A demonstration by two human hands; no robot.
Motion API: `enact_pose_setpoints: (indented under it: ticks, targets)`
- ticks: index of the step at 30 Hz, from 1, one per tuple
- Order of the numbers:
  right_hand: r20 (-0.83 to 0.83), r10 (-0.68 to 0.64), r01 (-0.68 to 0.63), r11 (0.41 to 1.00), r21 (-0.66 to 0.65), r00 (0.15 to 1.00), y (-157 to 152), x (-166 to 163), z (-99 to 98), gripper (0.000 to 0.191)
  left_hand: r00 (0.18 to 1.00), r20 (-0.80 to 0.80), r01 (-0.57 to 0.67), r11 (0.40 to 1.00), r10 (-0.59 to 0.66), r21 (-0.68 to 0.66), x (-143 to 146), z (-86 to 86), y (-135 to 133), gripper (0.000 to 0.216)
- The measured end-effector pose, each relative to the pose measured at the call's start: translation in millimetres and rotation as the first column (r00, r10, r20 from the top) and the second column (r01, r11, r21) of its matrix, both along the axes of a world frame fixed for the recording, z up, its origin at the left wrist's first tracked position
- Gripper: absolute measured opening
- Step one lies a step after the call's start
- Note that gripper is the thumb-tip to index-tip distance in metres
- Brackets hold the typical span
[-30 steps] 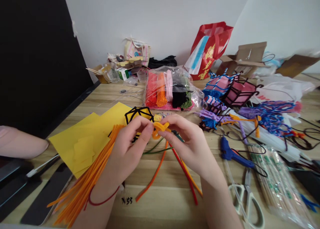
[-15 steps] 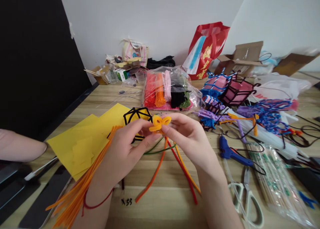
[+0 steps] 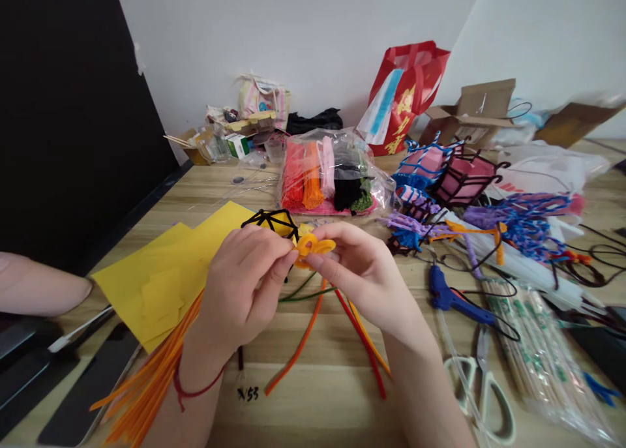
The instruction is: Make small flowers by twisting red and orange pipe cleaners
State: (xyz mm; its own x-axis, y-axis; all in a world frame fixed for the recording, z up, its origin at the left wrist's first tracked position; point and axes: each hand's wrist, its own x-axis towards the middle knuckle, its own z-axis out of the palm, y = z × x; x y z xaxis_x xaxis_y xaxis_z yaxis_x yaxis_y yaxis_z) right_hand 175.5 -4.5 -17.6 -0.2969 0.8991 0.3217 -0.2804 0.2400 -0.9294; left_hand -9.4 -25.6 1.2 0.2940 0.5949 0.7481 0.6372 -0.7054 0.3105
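A small yellow-orange pipe-cleaner flower (image 3: 313,245) with looped petals is pinched between both hands above the table. My left hand (image 3: 247,285) closes its thumb and forefinger on the flower's left side. On its right side, the thumb and fingers of my right hand (image 3: 364,272) grip it. Behind the left hand stands a black-framed yellow lantern (image 3: 274,222), partly hidden. Below the hands lie an orange pipe cleaner (image 3: 298,357), a red pipe cleaner (image 3: 364,347) and a green pipe cleaner (image 3: 306,297). A bundle of orange pipe cleaners (image 3: 151,383) runs beneath my left forearm.
Yellow sheets (image 3: 195,246) lie at left, near a phone (image 3: 92,386) and another person's arm (image 3: 39,285). A bag of pipe cleaners (image 3: 337,174) sits ahead. At right are a blue glue gun (image 3: 454,298), scissors (image 3: 482,376), wrapped sticks (image 3: 542,357) and pink lanterns (image 3: 464,177).
My left hand has rolled over, its fingers now curled at the flower's left edge. The flower has turned slightly, and the right hand has barely shifted.
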Motion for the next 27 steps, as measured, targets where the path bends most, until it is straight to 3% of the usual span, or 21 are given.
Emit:
enact_pose_setpoints:
  ticks: [4,8,11,17,20,23,27]
  targets:
    - [0.027,-0.038,0.036,0.997,0.065,0.999,-3.4,-3.0,0.0,0.016,0.974,0.227,0.065,0.943,0.011,-0.325,3.5,2.9,-7.2,0.023]
    - [0.087,-0.052,0.038,0.988,0.151,0.995,-6.0,-1.8,2.7,0.014,0.915,0.396,0.19,0.787,0.074,-0.587,-1.0,-2.2,-9.4,0.033]
    - [0.156,-0.073,0.032,0.967,0.251,0.985,-7.9,0.7,5.4,0.012,0.876,0.465,0.251,0.704,0.126,-0.664,-2.3,-3.9,-8.5,0.033]
    - [0.29,-0.108,0.003,0.94,0.34,0.951,-10.3,6.1,8.6,0.014,0.856,0.501,0.289,0.685,0.128,-0.669,1.8,-0.6,-4.6,0.032]
    - [0.268,-0.137,0.044,0.944,0.328,0.954,-8.3,5.8,8.1,0.015,0.862,0.495,0.291,0.687,0.114,-0.665,1.2,-2.9,-4.6,0.032]
    - [0.125,-0.15,0.123,0.971,0.203,0.981,-5.5,3.0,8.4,0.015,0.872,0.482,0.277,0.722,0.088,-0.634,-0.8,-6.5,-7.4,0.033]
    - [-0.051,-0.135,0.134,0.991,-0.007,0.99,-3.9,0.8,11.9,0.025,0.892,0.45,0.256,0.763,0.051,-0.593,-2.5,-7.3,-12.3,0.036]
